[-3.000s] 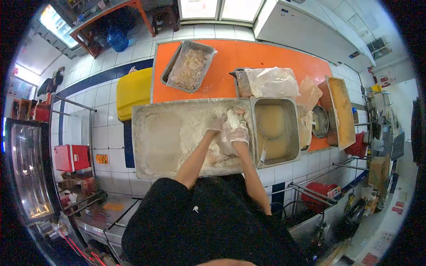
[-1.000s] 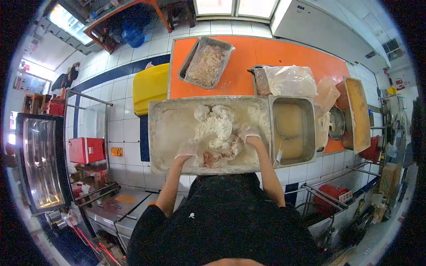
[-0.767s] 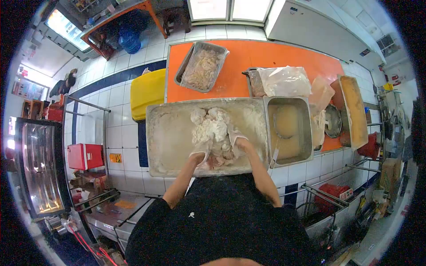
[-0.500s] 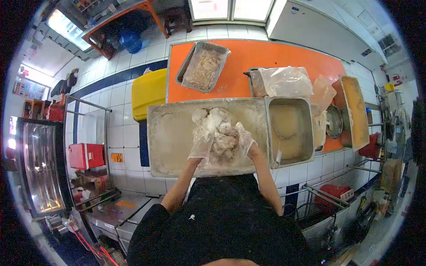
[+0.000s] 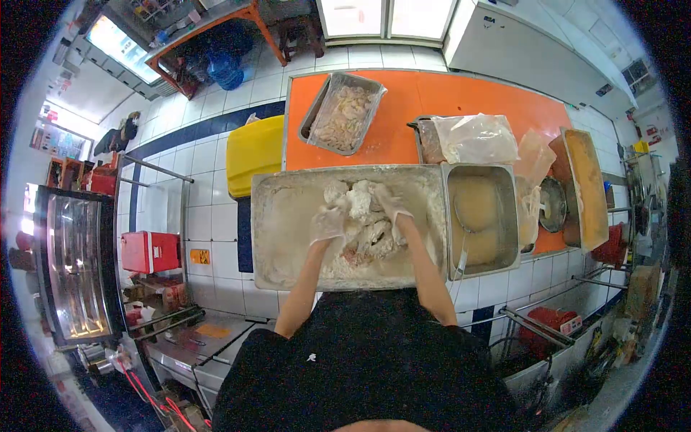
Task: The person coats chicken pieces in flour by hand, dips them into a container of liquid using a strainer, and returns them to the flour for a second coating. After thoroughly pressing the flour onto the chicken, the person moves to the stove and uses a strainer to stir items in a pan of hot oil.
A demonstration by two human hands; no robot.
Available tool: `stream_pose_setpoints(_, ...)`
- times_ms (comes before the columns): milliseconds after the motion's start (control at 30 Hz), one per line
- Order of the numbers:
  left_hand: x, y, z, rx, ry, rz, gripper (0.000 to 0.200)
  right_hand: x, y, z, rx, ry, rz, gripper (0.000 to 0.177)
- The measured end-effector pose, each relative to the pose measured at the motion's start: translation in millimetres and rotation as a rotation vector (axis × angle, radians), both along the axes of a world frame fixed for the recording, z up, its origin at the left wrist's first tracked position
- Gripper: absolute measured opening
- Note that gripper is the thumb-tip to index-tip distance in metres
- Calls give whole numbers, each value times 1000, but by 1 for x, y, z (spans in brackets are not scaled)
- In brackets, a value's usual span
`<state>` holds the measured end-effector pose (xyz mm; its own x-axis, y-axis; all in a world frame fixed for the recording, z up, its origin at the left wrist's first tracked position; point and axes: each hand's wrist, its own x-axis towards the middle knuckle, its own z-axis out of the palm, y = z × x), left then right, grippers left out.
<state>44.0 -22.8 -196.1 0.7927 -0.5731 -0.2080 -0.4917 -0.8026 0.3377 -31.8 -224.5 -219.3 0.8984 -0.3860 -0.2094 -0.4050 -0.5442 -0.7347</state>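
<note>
My left hand [image 5: 329, 222], in a clear plastic glove, grips the left side of a heap of floured chicken pieces [image 5: 363, 203]. On the right side, my right hand [image 5: 394, 204], gloved the same way, has its fingers curled over the far pieces. Flour hides some fingertips of both hands. The heap lies in a wide metal tray [image 5: 277, 279] with a bed of pale flour. Nearer me, a few less coated pieces [image 5: 360, 253] show pinkish flesh through the flour.
Right of the tray stands a metal pan of cloudy liquid [image 5: 486, 209] with a wire-handled tool in it. On the orange table [image 5: 403, 90] are a tray of raw meat [image 5: 347, 119], a plastic bag [image 5: 475, 138] and a long tan-coated container [image 5: 584, 191]. A yellow bin [image 5: 252, 155] stands left.
Both hands have moved toward the far side of the tray, shifting and turning the chicken pieces. The pieces nearer me are now uncovered. The camera view has shifted slightly.
</note>
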Motion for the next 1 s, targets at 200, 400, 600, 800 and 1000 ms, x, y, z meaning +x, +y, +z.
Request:
stream_pose_setpoints(200,-34,-13,-48,-370,-78,17,35,-14,29,39,408,34,-49,39)
stream_pose_setpoints(400,-25,11,52,-158,473,352,41,-31,4,35,365,103,12,39)
stream_pose_setpoints(600,38,46,34,-119,335,310,42,-17,4,17,62,122,155,40)
stream_pose_setpoints(800,19,-4,-73,-185,-149,-64,48,17,50,28,396,259,-28,43)
stream_pose_setpoints(1000,27,12,-31,201,-207,-433,44,-6,29,14,914,-24,-5,41)
